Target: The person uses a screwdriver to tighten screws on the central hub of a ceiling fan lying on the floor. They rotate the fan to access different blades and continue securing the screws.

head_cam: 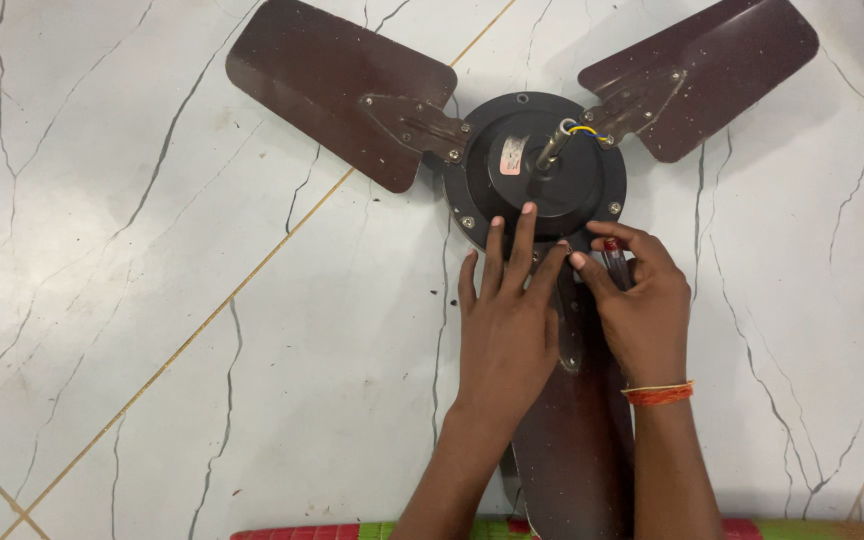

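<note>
Fan motor (pixel 537 170) under left fingers (pixel 512 250)

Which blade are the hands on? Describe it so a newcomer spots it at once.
Start at the ceiling fan lying on the white marble floor, three dark brown blades around a black motor hub. The near blade points toward the camera. Unlike the two far blades, it lies under the left hand and right hand, which holds a red-tipped tool.
</note>
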